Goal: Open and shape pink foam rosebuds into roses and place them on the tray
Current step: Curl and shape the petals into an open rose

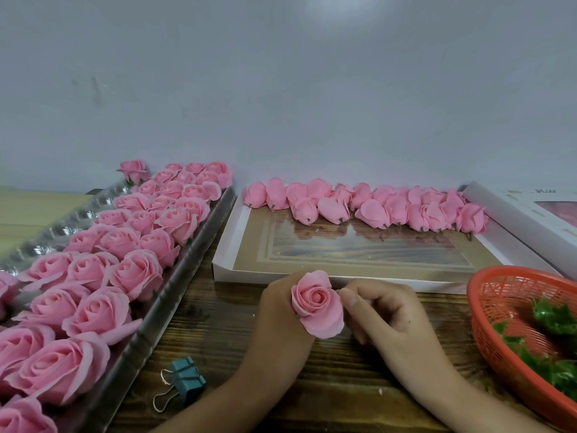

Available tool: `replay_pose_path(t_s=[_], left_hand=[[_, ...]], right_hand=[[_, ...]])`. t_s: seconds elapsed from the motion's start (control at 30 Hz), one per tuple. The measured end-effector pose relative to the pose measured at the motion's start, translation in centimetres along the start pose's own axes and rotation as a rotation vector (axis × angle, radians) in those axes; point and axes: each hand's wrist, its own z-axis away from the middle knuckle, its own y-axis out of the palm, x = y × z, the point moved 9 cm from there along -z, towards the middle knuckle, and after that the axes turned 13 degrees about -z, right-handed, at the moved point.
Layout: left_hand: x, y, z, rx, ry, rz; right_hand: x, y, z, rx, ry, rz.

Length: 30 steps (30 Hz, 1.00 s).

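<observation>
A half-opened pink foam rose is held above the wooden table at centre. My left hand grips it from behind and below, its fingers hidden by the petals. My right hand pinches an outer petal at the rose's right edge with thumb and forefinger. A long silvery tray on the left holds several opened pink roses in rows. A row of closed pink rosebuds lies along the far side of a shallow white box lid.
An orange plastic basket with green leaf pieces sits at the right edge. A teal binder clip lies on the table near my left forearm. A white box stands at the far right by the grey wall.
</observation>
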Motion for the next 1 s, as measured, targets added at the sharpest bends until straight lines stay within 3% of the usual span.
replay_pose_path(t_s=[0.13,0.2,0.33,0.47,0.7,1.0], left_hand=[[3.3,0.5,-0.6,0.014,-0.227,0.198],[3.7,0.9,-0.8,0.033,-0.253,0.249],[2.5,0.3,-0.9,0.036,-0.113,0.126],[3.4,0.2,-0.9,0.032,-0.172,0.014],[0.8,-0.4,-0.8,-0.011,0.001,-0.108],[0.8,-0.3,-0.9,-0.012,0.030,-0.033]], right_hand=[[-0.3,0.6,0.0,0.079,0.049,-0.129],[-0.1,0.9,0.0,0.112,0.045,-0.156],[-0.1,1.0,-0.1,0.116,0.056,-0.175],[-0.4,0.7,-0.1,0.072,0.093,-0.196],[-0.7,0.2,-0.2,0.012,0.092,-0.132],[0.8,-0.6,0.1,-0.101,-0.123,0.297]])
